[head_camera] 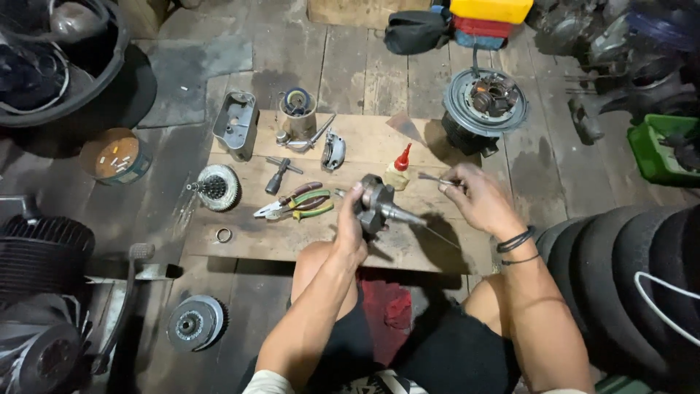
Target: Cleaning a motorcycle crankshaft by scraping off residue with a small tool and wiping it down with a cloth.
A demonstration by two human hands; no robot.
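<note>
Above the pale wooden board [248, 241], a dark grey steel crankshaft with protruding shaft [379, 206] was gripped in the closed left hand [351, 225]. Right hand [477, 197], beside it, pinched a thin metal rod [436, 178]. On the board behind: red-capped oil bottle [398, 169]; left: green-handled pliers [295, 204].

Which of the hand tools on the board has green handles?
The pliers lying nearest the left hand; the pair touching them has dark red handles, and the T-shaped wrench is bare metal.
</note>
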